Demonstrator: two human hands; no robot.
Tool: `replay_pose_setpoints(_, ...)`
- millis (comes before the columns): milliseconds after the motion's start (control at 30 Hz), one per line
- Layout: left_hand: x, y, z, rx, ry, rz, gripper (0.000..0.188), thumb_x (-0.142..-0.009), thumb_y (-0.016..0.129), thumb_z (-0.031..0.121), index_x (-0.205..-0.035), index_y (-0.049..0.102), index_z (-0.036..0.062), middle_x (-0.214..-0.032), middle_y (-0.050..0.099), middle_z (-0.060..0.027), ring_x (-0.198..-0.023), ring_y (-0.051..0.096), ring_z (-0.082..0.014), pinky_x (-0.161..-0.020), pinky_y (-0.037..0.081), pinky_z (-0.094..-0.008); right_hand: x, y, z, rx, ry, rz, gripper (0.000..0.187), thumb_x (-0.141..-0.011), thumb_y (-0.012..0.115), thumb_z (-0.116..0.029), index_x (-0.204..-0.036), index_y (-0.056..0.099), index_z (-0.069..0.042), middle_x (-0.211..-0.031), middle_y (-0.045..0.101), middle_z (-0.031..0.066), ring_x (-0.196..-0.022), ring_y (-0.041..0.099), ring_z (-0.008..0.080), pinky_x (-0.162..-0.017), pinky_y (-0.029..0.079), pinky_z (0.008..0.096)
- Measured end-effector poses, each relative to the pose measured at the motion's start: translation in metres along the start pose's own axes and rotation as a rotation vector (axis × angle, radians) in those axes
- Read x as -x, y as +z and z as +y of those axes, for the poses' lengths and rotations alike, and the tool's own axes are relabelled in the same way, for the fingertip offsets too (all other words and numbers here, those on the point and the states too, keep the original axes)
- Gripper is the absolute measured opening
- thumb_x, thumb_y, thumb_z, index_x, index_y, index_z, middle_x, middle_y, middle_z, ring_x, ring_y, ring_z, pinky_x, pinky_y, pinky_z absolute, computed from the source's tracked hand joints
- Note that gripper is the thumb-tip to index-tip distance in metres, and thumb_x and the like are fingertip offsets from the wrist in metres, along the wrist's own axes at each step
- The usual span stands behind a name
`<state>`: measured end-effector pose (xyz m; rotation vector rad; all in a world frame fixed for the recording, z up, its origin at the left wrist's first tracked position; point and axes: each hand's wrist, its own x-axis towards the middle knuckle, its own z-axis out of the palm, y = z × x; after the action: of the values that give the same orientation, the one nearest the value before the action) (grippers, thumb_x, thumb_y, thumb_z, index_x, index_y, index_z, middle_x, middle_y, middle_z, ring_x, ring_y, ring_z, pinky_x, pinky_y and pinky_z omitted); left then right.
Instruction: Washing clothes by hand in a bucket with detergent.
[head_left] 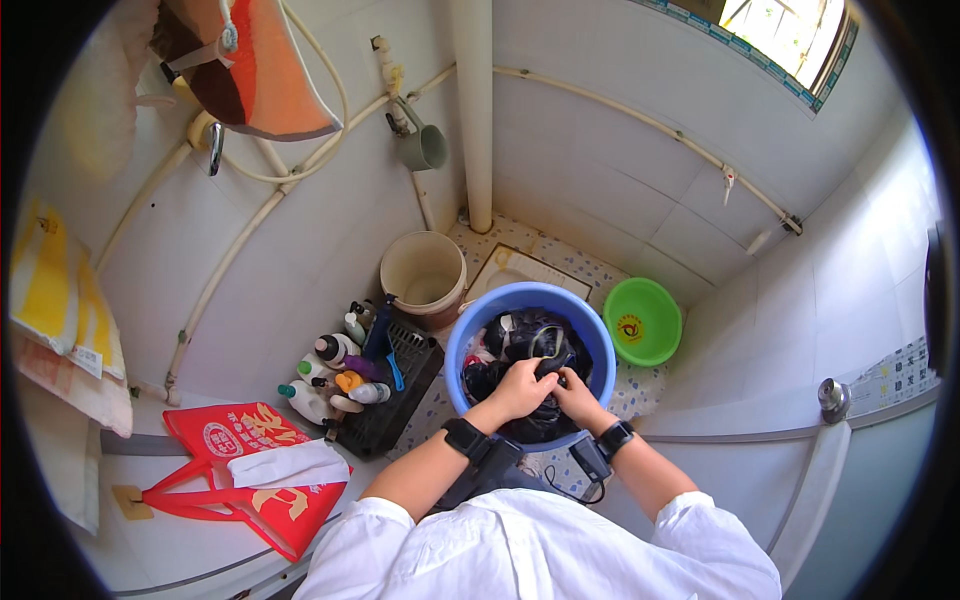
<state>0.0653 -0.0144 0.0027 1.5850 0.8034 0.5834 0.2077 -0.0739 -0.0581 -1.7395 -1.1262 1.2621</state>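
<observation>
A round blue tub (602, 345) stands in front of me, holding dark wet-looking clothes (518, 338). Over its near half, my left hand (518, 390) and my right hand (578, 400) are close together with fingers bent. Both pinch a dark garment (535, 422), whose exact kind I cannot make out. A thin yellowish-green strip (545, 343) curves across the cloth just beyond my fingers. Some reddish and whitish fabric shows at the tub's left side. Both wrists wear black straps with devices.
A pale bucket (424, 240) stands beyond the tub's left, and a green basin (643, 343) to its right. Several bottles (340, 350) crowd a black rack (400, 405) on the left. A red bag (300, 510) lies lower left. Behind the tub is a squat toilet (530, 266).
</observation>
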Motion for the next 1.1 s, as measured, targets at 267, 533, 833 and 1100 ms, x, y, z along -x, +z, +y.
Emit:
replay_pose_setpoints(267,0.020,-0.009,0.022,-0.750,0.350,-0.149,0.018,-0.061,0.061,0.008,-0.077,0.056,0.0030,-0.085,0.051,-0.0141,-0.085,0.049,-0.0308,-0.074,0.044,-0.0377,-0.008,-0.022,-0.032,-0.860,0.031,-0.330,0.047,-0.089,0.038,-0.030,-0.132,0.020,-0.025,-0.116,0.045,-0.0012,-0.094,0.050,0.0111,-0.066,0.046,0.0306)
replay_pose_setpoints(533,0.033,-0.015,-0.001,-0.724,0.308,-0.087,0.045,-0.059,0.062,0.003,-0.100,0.045,0.0033,-0.091,0.051,-0.0149,-0.088,0.051,-0.0310,-0.075,0.043,-0.0385,0.010,-0.017,-0.074,-0.381,0.145,-0.330,0.026,-0.078,0.058,-0.013,-0.102,0.053,-0.005,-0.089,0.057,0.0011,-0.079,0.052,0.0093,-0.063,0.045,0.0246)
replay_pose_setpoints(833,0.046,-0.028,-0.059,0.316,-0.633,-0.018,0.034,-0.071,0.061,0.028,-0.091,0.055,0.0011,-0.081,0.059,-0.0106,-0.076,0.057,-0.0265,-0.065,0.046,-0.0346,-0.011,-0.035,-0.063,-1.231,0.039,0.049,0.015,-0.076,0.045,-0.002,-0.090,0.051,-0.002,-0.083,0.056,0.0082,-0.079,0.057,0.0217,-0.072,0.048,0.0351)
replay_pose_setpoints(1100,0.015,0.011,-0.014,1.242,-0.622,0.057,0.048,-0.079,0.045,0.053,-0.102,0.053,0.0115,-0.091,0.056,-0.0056,-0.086,0.054,-0.0200,-0.076,0.044,-0.0306,0.008,0.018,-0.086,-0.036,-0.137,0.003,0.030,-0.083,0.052,-0.029,-0.077,0.057,0.000,-0.068,0.061,0.0098,-0.066,0.059,0.0187,-0.060,0.045,0.0347)
